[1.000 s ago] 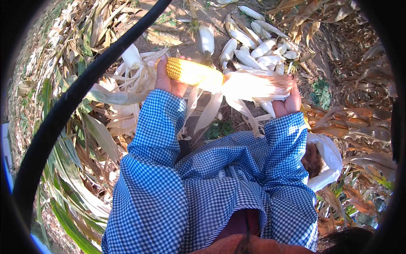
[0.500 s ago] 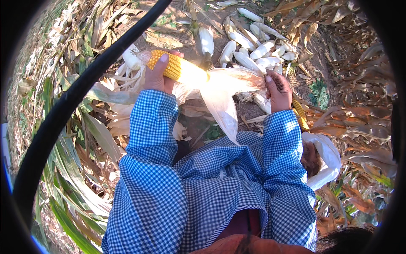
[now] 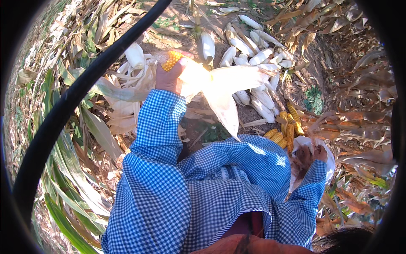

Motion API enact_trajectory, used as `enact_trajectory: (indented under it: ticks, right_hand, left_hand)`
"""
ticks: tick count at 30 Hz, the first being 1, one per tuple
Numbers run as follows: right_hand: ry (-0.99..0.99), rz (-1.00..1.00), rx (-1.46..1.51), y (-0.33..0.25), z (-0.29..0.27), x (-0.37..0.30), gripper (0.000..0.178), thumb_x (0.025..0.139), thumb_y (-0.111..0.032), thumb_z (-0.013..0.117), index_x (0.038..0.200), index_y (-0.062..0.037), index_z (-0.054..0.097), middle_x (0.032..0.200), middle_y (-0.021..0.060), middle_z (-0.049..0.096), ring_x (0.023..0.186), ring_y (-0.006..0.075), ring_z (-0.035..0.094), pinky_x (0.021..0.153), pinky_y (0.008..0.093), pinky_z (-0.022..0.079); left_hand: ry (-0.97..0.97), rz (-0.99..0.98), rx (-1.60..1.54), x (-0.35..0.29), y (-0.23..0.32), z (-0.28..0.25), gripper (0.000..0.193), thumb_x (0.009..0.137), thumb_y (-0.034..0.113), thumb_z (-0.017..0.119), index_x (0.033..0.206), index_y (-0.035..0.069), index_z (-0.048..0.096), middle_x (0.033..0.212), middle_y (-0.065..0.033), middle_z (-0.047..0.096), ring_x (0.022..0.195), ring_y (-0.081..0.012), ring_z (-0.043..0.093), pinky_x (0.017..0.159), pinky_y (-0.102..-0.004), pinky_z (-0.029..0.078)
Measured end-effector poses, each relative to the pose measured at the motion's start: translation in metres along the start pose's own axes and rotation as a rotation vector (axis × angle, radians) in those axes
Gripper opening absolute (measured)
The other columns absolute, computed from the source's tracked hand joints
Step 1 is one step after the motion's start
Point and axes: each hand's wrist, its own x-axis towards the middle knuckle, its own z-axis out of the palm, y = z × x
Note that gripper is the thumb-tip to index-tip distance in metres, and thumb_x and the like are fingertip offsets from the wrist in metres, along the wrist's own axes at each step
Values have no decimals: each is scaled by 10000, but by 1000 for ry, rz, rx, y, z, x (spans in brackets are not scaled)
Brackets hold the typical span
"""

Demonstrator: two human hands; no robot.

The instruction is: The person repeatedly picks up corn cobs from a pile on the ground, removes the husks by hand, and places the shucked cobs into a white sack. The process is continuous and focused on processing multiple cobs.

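Note:
My left hand (image 3: 170,78) is wrapped round an ear of corn (image 3: 172,60), its yellow kernels showing at one end and the rest washed out by bright sun. Peeled pale husk (image 3: 224,106) spreads from the ear to the right and down towards me. On the right, my right hand (image 3: 320,153) is at the mouth of a white bag (image 3: 330,163), fingers closed on a wisp of brown corn silk. More reddish-brown silk (image 3: 301,157) lies inside the bag. Bare yellow cobs (image 3: 290,134) are heaped just beyond it.
Several ears in white husk (image 3: 260,56) lie piled on the soil ahead. Another white-husked ear (image 3: 135,56) rests on loose husks at left. Dry stalks and leaves (image 3: 363,114) line both sides. A black curved bar (image 3: 84,84) crosses the left of the view.
My right hand has left the husk end and moved right and towards me to the white bag, carrying silk. My left hand, still holding the corn, has shifted slightly right, its thumb further over the ear.

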Motion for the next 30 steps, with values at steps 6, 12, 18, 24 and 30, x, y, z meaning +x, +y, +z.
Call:
enact_trajectory:
  ticks: [6, 12, 18, 24, 30]
  right_hand:
    - [-14, -190, 124, -60, -30, -34, 383, 838, -213, 617, 1175, -37, 569, 1131, 163, 605, 1034, 269, 591, 900, 338, 462]
    - [-854, -737, 1235, -275, -28, -110, 463, 936, -353, 491, 1219, 13, 488, 1045, 117, 610, 859, 201, 628, 745, 303, 518]
    - [-1358, -182, 1658, -363, 8, -144, 437, 914, -307, 536, 1202, 19, 495, 1001, 123, 611, 782, 212, 629, 681, 312, 537]
    - [-1027, -373, 1796, -361, 14, -139, 431, 901, -271, 559, 1216, 12, 480, 982, 120, 610, 765, 221, 628, 667, 323, 539]
    - [-1019, -552, 1702, -351, 4, -148, 530, 838, -157, 631, 1294, 1, 411, 1149, 112, 557, 980, 187, 560, 786, 306, 494]
  left_hand:
    - [-38, 13, 184, -6, -14, 13, 303, 712, 11, 653, 992, 30, 539, 921, -81, 624, 838, -149, 600, 760, -286, 500]
    - [-275, 137, 582, -28, -26, 41, 448, 630, 80, 787, 1008, 45, 550, 931, -54, 613, 858, -137, 597, 778, -286, 485]
    - [-818, 628, 1104, -53, -30, 72, 567, 508, 234, 801, 1015, 93, 590, 978, -74, 584, 1032, -287, 539, 937, -412, 417]
    - [-758, 216, 792, -58, -33, 65, 445, 662, 244, 774, 1013, 46, 586, 1030, -88, 595, 1035, -251, 557, 927, -375, 435]
    - [-197, -43, 702, -25, -36, 32, 242, 856, 125, 611, 1042, -21, 558, 978, -76, 624, 890, -132, 601, 708, -246, 485]
